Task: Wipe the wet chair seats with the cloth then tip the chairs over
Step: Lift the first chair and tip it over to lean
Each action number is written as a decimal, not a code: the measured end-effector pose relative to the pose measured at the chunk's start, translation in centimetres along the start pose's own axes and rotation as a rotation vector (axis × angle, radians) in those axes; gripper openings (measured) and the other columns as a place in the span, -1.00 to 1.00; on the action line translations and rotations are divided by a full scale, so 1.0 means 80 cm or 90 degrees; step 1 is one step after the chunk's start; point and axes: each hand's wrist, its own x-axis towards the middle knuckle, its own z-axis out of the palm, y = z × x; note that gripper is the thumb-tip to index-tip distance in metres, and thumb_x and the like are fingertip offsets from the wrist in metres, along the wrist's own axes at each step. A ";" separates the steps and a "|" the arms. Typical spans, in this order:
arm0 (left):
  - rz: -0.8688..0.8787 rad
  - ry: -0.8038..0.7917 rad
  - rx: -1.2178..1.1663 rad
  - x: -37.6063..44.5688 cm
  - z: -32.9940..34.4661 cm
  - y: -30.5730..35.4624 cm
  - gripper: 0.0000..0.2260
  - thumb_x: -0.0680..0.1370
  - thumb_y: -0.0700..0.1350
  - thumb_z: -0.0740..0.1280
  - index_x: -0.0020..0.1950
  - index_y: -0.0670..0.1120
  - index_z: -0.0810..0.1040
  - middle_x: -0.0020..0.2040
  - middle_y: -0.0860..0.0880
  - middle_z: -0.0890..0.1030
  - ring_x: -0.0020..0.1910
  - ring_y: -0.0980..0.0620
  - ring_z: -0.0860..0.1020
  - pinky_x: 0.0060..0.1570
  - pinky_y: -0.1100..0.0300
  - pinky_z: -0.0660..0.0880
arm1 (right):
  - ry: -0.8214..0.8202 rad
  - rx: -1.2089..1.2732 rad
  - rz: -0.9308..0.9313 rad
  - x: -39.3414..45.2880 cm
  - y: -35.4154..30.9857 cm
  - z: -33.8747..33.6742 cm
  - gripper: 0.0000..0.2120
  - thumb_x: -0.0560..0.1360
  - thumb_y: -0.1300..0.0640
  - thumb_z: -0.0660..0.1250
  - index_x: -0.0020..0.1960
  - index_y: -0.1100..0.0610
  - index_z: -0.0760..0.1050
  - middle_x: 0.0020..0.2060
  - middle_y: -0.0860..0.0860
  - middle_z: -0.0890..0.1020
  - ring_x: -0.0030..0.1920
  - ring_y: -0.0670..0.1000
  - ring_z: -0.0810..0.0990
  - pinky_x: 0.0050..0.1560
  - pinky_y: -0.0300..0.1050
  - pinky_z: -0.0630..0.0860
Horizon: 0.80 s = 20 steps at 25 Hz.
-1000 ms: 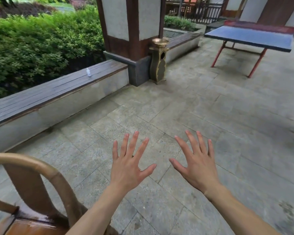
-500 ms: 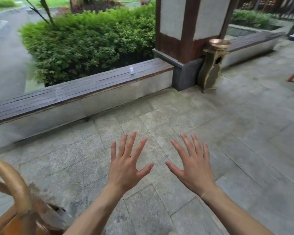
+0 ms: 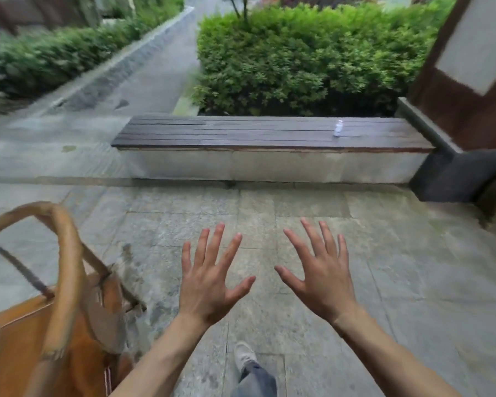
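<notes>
Currently left hand [image 3: 209,285] and right hand [image 3: 321,273] are hovering with fingers spread wide, holding nothing, over grey stone paving [image 3: 413,267], the curved-back brown wooden chair [image 3: 60,296] standing lower left

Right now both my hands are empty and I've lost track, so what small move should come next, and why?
Probably turn left toward the chair and look for the cloth. Both the left hand and right hand are spread open over the paving, holding nothing, and no cloth is in view. The chair sits at the lower left, apart from the left hand, and wiping cannot start without the cloth.
</notes>
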 end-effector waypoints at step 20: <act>-0.663 0.054 0.206 0.094 0.040 -0.165 -0.40 0.57 0.38 0.10 0.50 0.09 0.36 0.48 0.03 0.42 0.50 0.01 0.34 0.50 -0.11 0.22 | -0.184 0.231 -0.652 0.409 -0.182 0.242 -0.49 0.56 -0.30 0.11 0.33 -0.03 0.49 0.27 -0.04 0.60 0.35 0.10 0.51 0.28 0.11 0.46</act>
